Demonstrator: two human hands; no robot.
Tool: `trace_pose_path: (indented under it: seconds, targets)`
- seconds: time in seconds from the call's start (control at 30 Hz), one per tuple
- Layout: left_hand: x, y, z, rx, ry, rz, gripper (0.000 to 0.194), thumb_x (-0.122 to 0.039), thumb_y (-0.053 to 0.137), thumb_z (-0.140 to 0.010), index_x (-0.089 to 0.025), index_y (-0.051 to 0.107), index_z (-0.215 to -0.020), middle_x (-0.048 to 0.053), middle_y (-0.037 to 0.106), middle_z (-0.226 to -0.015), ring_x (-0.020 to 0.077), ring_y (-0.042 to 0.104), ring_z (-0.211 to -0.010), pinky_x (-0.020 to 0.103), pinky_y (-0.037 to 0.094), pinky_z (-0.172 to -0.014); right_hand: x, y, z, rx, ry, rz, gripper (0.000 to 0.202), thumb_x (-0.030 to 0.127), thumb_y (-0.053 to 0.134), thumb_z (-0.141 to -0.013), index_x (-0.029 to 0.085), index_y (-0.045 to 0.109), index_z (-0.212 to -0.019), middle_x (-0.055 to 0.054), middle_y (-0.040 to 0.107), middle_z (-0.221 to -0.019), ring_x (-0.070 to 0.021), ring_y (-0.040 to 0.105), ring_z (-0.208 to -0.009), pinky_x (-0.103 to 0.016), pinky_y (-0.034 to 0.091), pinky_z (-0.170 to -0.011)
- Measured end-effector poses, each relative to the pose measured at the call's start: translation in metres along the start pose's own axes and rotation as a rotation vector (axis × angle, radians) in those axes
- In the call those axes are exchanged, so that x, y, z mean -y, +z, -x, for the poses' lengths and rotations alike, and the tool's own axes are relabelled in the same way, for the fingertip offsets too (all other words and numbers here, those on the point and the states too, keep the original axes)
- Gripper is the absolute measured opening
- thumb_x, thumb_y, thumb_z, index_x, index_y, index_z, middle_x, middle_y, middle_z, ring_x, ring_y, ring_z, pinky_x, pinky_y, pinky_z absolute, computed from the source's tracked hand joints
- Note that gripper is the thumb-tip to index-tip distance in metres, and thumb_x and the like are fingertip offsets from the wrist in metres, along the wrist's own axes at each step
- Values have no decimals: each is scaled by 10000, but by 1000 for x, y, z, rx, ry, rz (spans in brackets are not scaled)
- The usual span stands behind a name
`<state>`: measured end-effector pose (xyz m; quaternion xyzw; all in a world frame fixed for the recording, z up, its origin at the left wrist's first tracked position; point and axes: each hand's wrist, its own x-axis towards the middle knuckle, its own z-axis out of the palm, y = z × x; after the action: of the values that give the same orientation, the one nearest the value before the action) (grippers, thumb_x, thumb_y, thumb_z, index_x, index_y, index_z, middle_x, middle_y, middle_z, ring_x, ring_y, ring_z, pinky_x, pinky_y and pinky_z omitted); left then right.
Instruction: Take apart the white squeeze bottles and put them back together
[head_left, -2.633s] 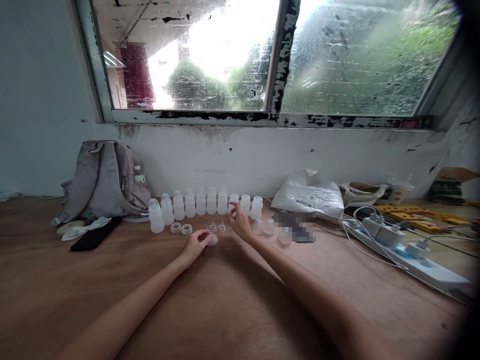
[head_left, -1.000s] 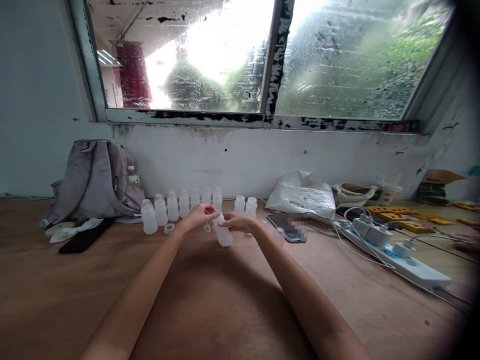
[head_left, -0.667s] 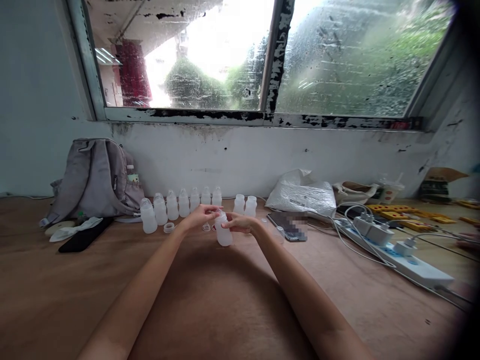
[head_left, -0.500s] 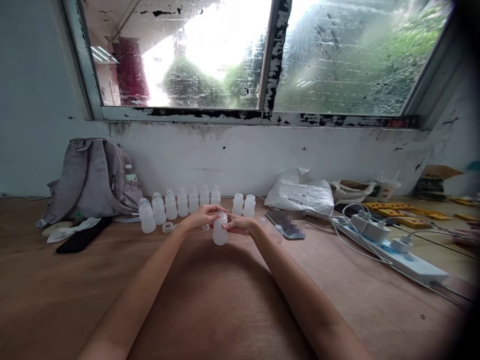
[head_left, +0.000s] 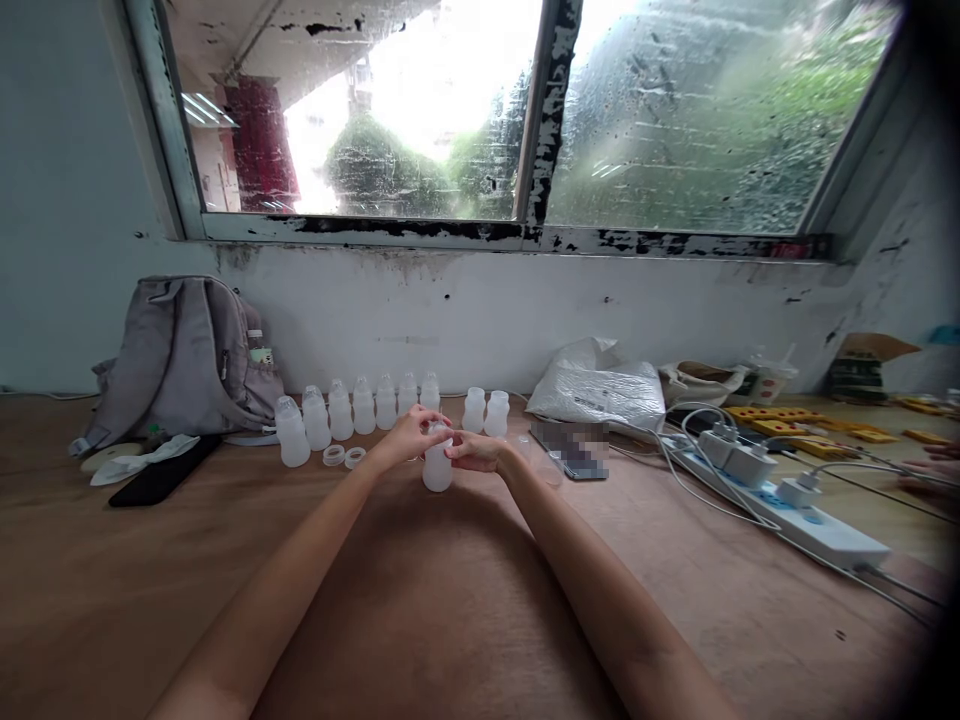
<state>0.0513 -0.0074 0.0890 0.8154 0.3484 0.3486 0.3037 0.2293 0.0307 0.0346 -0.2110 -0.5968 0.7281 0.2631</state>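
Observation:
A frosted white baby bottle (head_left: 437,472) stands upright on the table in front of me. My left hand (head_left: 414,436) is closed around its top, fingers at the collar; what exactly they pinch there is hidden. On the bottle's right side, my right hand (head_left: 477,452) grips the upper body. Behind my hands runs a row of several capped baby bottles (head_left: 340,410). Two open-necked bottles (head_left: 496,414) stand to the right of that row. Two white collar rings (head_left: 334,456) lie left of my left hand. Small clear pieces (head_left: 552,466) lie right of my right hand.
A grey backpack (head_left: 187,350) leans at the back left, with a black phone-like slab (head_left: 166,470) before it. On the right are a smartphone (head_left: 577,455), a silvery bubble bag (head_left: 600,388) and a power strip (head_left: 817,530) with cables. Another person's hand (head_left: 934,470) shows at the far right.
My left hand has shifted slightly on the bottle's top. A second collar ring now shows beside the first as the left wrist moved a little right. The bottle stays in place.

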Motion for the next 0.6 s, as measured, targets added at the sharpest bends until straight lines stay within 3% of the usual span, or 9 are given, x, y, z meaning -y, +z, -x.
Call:
trace_pose_path:
  seconds: [0.13, 0.27, 0.3, 0.43, 0.47, 0.6]
  targets:
    - [2, 1, -2, 84, -9, 129, 394, -302, 526, -721, -208, 501, -1103, 62, 563, -1015, 162, 553, -825, 250, 455, -654, 1, 3, -1, 4, 11, 4, 539, 195, 722, -584, 182, 496, -1073, -60, 570, -990, -181, 524, -965, -330, 376, -878]
    - [6, 3, -5, -184, -64, 48, 405, -347, 607, -656, -157, 528, -1004, 84, 579, -917, 177, 554, -809, 261, 458, -640, 4, 6, 0, 23, 4, 9, 549, 190, 716, -594, 184, 487, -1092, -66, 565, -1015, -184, 514, -986, -334, 362, -895]
    - [6, 2, -4, -196, -68, 58, 401, -350, 611, -654, -152, 527, -992, 77, 590, -867, 172, 562, -774, 264, 460, -625, 4, 7, 0, 31, 4, 11, 548, 189, 712, -600, 185, 483, -1098, -67, 561, -1025, -184, 508, -997, -335, 357, -901]
    - [0, -4, -1, 58, -26, 220, 395, -300, 571, -700, -179, 483, -1066, 75, 605, -923, 149, 581, -732, 260, 466, -602, 4, 7, 0, 38, 22, 23, 557, 173, 705, -608, 197, 475, -1115, -65, 545, -1061, -183, 485, -1028, -341, 339, -918]
    - [-1, -5, -1, 61, -15, 206, 395, -302, 575, -696, -181, 489, -1062, 79, 597, -958, 152, 580, -760, 257, 466, -612, 4, 7, 0, 37, 24, 24, 558, 169, 705, -607, 200, 475, -1115, -65, 542, -1066, -182, 483, -1030, -340, 337, -920]
    - [1, -1, -2, -192, -32, -63, 342, -377, 630, -627, -159, 575, -886, 58, 613, -832, 165, 572, -750, 248, 457, -611, 5, 9, -1, 39, 15, 27, 553, 174, 700, -616, 203, 475, -1120, -65, 539, -1066, -178, 484, -1027, -333, 341, -917]
